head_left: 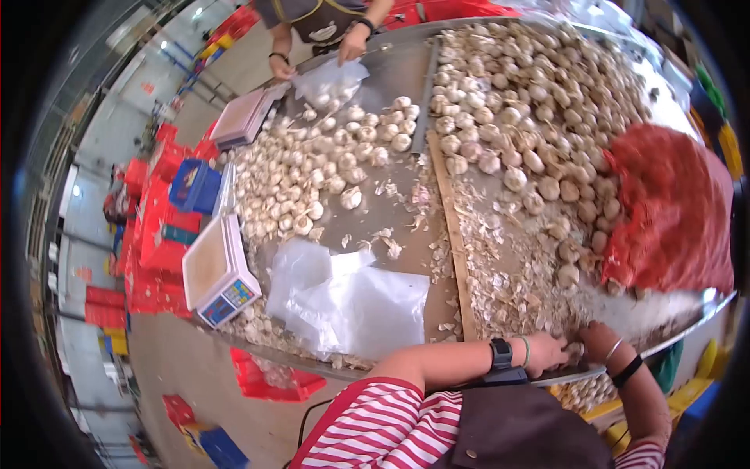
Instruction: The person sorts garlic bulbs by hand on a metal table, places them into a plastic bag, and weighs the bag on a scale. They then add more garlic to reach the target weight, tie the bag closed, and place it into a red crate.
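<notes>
At the near edge of the metal table, my left hand (547,353), with a dark watch on its wrist, has its fingers closed at a garlic bulb (576,349). On the other side of that bulb is my right hand (601,341), bent down with its fingers curled in against it; the fingertips are partly hidden. Loose garlic skins (519,301) lie thickly just beyond both hands. A few bulbs (568,273) rest farther up, beside a full red mesh sack (664,211).
A large heap of garlic (539,94) covers the far right, bounded by a wooden strip (453,234). Whiter bulbs (312,164) lie left of it, near clear plastic bags (351,301) and a scale (223,270). Across the table a co-worker's hands (353,45) hold a bag of garlic.
</notes>
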`<state>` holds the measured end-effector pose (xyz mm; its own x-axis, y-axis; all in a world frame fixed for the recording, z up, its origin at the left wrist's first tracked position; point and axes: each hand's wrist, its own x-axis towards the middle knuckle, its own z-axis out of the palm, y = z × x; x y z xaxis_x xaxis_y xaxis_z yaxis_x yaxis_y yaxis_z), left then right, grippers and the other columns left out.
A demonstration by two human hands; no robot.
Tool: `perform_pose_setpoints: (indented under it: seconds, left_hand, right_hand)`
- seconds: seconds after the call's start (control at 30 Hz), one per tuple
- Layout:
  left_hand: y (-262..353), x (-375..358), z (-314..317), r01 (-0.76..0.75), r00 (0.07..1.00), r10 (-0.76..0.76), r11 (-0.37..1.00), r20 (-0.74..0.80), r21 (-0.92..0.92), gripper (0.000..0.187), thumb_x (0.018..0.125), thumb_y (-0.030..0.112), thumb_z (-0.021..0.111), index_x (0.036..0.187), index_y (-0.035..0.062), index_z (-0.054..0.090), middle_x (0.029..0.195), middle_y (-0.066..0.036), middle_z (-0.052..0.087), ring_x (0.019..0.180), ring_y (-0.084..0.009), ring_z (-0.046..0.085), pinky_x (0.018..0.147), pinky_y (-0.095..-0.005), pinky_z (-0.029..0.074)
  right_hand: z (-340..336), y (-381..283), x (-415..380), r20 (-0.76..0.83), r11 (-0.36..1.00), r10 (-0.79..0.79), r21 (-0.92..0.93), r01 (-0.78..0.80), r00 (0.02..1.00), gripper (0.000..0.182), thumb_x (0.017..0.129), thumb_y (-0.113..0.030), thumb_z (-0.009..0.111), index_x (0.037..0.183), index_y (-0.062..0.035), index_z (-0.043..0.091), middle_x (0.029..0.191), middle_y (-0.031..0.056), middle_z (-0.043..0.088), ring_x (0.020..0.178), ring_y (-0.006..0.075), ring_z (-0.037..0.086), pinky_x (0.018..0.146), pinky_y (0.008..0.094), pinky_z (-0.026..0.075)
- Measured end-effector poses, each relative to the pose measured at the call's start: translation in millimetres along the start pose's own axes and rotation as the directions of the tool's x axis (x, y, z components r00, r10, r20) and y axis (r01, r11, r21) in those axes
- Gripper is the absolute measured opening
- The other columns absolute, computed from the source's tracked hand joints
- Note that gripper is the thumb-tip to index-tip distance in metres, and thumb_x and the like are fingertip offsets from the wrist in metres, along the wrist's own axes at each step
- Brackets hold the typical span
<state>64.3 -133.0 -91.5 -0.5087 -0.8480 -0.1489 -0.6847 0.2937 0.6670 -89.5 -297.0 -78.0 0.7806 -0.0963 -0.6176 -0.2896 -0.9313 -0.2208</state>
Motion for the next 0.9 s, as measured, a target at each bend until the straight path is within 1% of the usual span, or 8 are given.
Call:
perform_pose_setpoints:
  seconds: [0.27, 0.37, 0.4, 0.5, 0.67, 0.8, 0.87, 0.9]
  left_hand:
    - [-20, -7, 0, -0.083, 0.985, 0.045, 0.969, -0.164, -0.233, 0.046, 0.073, 0.02, 0.068, 0.114, 0.0103, 0.052, 0.109, -0.016, 0.055, 0.095, -0.0304, 0.06, 0.081, -0.0417, 0.05]
    - [-30, -30, -4, -0.109, 0.946, -0.231, 0.432, -0.226, -0.895, 0.037, 0.085, 0.029, 0.064, 0.112, 0.0083, 0.05, 0.106, -0.01, 0.057, 0.091, -0.018, 0.058, 0.076, -0.032, 0.051]
    - [-31, -35, -2, -0.111, 0.945, -0.232, 0.437, -0.231, -0.893, 0.037, 0.085, 0.029, 0.064, 0.112, 0.0083, 0.05, 0.106, -0.01, 0.057, 0.091, -0.018, 0.058, 0.076, -0.032, 0.051]
    - [-39, -51, 3, -0.161, 0.981, -0.161, -0.351, -0.11, -0.922, 0.028, 0.092, 0.023, 0.056, 0.114, 0.008, 0.051, 0.103, -0.006, 0.055, 0.086, -0.0134, 0.06, 0.062, -0.0262, 0.055]
    - [-33, -79, 4, -0.24, 0.966, -0.174, -0.332, -0.191, -0.912, 0.032, 0.091, 0.027, 0.059, 0.115, 0.0061, 0.052, 0.102, -0.005, 0.056, 0.084, -0.0136, 0.061, 0.061, -0.0276, 0.056]
    - [-34, -74, 28, -0.013, 0.991, -0.121, -0.517, 0.058, -0.856, 0.037, 0.092, 0.03, 0.057, 0.119, 0.0046, 0.056, 0.106, -0.008, 0.059, 0.085, -0.0142, 0.062, 0.07, -0.0241, 0.054]
    - [-19, -82, 18, -0.443, 0.821, -0.187, 0.386, -0.539, -0.809, 0.037, 0.095, 0.032, 0.053, 0.119, 0.0044, 0.058, 0.107, -0.009, 0.061, 0.086, -0.0179, 0.062, 0.08, -0.0276, 0.051]
    - [-26, -74, 12, -0.318, 0.9, -0.193, 0.321, -0.391, -0.892, 0.042, 0.096, 0.032, 0.051, 0.13, 0.0072, 0.053, 0.115, -0.013, 0.06, 0.094, -0.0232, 0.061, 0.091, -0.0357, 0.047]
  right_hand:
    - [-36, -5, -15, 0.062, 0.99, 0.143, -0.023, -0.142, 0.988, 0.028, 0.064, -0.022, 0.074, 0.09, -0.0112, 0.069, 0.084, 0.017, 0.066, 0.082, 0.0343, 0.065, 0.078, 0.0443, 0.053]
    - [-32, -10, -16, -0.165, 0.92, 0.149, 0.384, -0.076, 0.975, 0.036, 0.068, -0.031, 0.073, 0.096, -0.0093, 0.067, 0.086, 0.0174, 0.066, 0.086, 0.0357, 0.065, 0.078, 0.0446, 0.052]
    - [-26, -14, -11, -0.169, 0.922, 0.147, 0.381, -0.073, 0.975, 0.036, 0.068, -0.031, 0.073, 0.096, -0.0093, 0.067, 0.086, 0.0174, 0.066, 0.086, 0.0357, 0.065, 0.078, 0.0446, 0.052]
    - [-33, -51, -3, 0.078, 0.988, -0.001, 0.157, -0.012, 0.997, 0.045, 0.07, -0.04, 0.074, 0.104, -0.011, 0.066, 0.09, 0.0178, 0.067, 0.087, 0.0364, 0.065, 0.08, 0.0416, 0.052]
    - [-47, -57, 7, 0.153, 0.989, -0.019, 0.147, -0.003, 0.988, 0.041, 0.072, -0.043, 0.073, 0.096, -0.011, 0.066, 0.085, 0.0167, 0.067, 0.083, 0.0346, 0.065, 0.076, 0.0439, 0.052]
    - [-89, -60, -6, -0.255, 0.919, 0.14, 0.394, -0.03, 0.957, 0.039, 0.07, -0.031, 0.081, 0.088, -0.0016, 0.062, 0.073, 0.0141, 0.063, 0.064, 0.028, 0.062, 0.058, 0.0378, 0.049]
    - [-115, -85, -12, -0.226, 0.775, 0.182, 0.632, 0.002, 0.957, 0.04, 0.073, -0.026, 0.081, 0.097, -0.0007, 0.061, 0.072, 0.0108, 0.059, 0.064, 0.0189, 0.059, 0.058, 0.033, 0.048]
    - [-123, -101, -11, -0.285, 0.797, 0.106, 0.598, 0.09, 0.953, 0.039, 0.074, -0.027, 0.08, 0.098, -0.0007, 0.061, 0.079, 0.0126, 0.06, 0.07, 0.0204, 0.06, 0.062, 0.0324, 0.048]
